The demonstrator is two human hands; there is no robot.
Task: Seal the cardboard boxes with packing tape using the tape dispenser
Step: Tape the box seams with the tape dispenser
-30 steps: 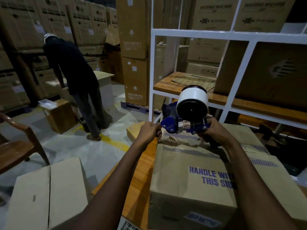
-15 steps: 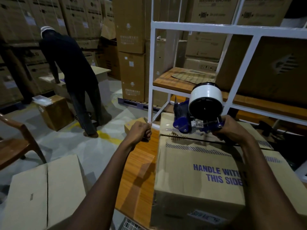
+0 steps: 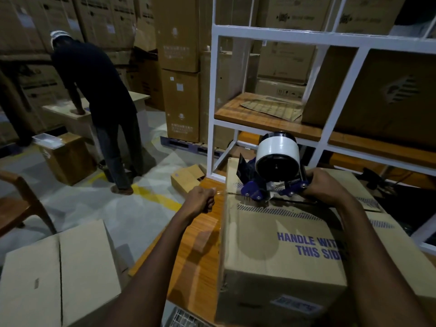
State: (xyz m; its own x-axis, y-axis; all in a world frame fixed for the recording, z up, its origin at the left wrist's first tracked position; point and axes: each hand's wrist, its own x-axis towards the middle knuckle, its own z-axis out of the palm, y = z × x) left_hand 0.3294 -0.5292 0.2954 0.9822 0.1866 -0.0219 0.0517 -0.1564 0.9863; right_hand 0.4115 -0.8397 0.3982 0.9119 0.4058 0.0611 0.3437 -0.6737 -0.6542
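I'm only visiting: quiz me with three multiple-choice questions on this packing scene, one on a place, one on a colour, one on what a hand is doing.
1. Where is the tape dispenser? A on the floor; B on top of the printed box; C on the white shelf.
2. What colour is the tape roll? A white; B red; C green.
3. What is the left hand doing? A lying flat on the box; B hanging empty; C pinching a tape strip beside the box.
Answers: B, it rests on the box's top, gripped by the right hand. A, the roll's band is white. C, curled fingers hold a clear strip off the box's left edge.
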